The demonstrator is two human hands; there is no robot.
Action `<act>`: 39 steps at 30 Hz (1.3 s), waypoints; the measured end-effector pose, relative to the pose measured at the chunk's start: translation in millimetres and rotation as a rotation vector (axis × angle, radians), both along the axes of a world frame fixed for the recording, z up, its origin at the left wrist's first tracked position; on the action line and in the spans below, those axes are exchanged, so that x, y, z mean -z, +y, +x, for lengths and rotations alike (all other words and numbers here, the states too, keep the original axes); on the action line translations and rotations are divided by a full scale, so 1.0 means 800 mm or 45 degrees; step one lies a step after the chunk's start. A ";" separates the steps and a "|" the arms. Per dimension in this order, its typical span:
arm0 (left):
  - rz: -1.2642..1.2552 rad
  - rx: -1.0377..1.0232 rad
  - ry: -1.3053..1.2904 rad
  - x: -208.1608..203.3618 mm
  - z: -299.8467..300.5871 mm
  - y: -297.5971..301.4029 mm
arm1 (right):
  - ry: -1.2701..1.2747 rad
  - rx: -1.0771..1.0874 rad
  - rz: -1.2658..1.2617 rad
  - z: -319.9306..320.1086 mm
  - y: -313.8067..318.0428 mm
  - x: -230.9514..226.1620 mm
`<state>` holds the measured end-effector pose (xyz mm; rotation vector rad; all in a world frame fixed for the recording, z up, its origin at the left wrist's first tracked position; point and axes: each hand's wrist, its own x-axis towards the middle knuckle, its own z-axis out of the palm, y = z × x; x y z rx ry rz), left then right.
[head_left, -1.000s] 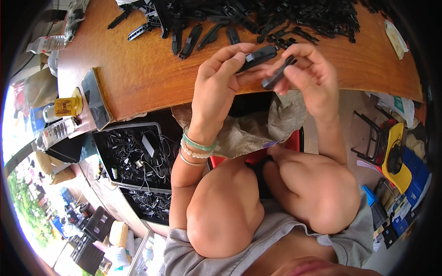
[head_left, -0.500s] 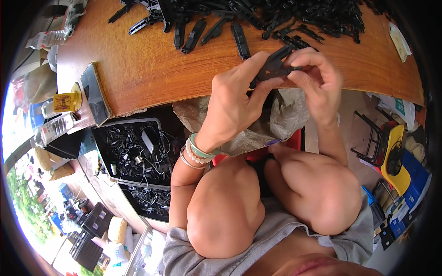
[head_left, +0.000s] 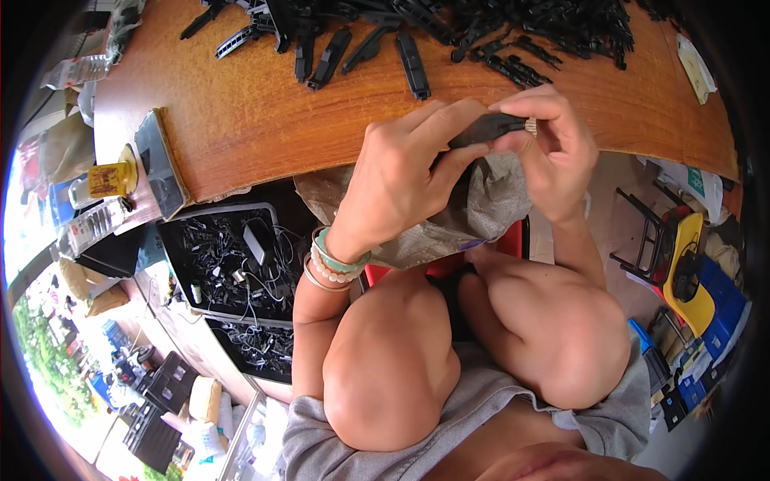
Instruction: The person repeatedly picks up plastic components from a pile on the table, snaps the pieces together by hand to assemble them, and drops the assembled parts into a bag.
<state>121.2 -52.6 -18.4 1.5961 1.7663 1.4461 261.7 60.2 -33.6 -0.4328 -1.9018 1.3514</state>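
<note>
Part (head_left: pixel 489 130), black, long axis running left-right between hands: left hand (head_left: pixel 407 170) pinches one end, right hand (head_left: pixel 559 152) grasps the other, by a pale ribbed bit (head_left: pixel 531 126).

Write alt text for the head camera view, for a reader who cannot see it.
A person's left hand and right hand hold a small black part between them at the near edge of a wooden table. A heap of black pieces lies beyond; below left, black bins hold dark bits and cables.
</note>
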 end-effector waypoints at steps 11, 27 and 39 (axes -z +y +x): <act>-0.087 -0.111 -0.093 0.034 -0.040 -0.005 | -0.165 -0.061 0.189 0.005 0.019 0.009; -0.216 -0.099 -1.169 0.005 -0.017 0.019 | -0.205 -0.090 -0.126 0.017 0.031 -0.031; -0.329 0.071 -1.247 0.007 -0.006 0.005 | -0.108 -0.217 0.239 0.001 0.021 -0.009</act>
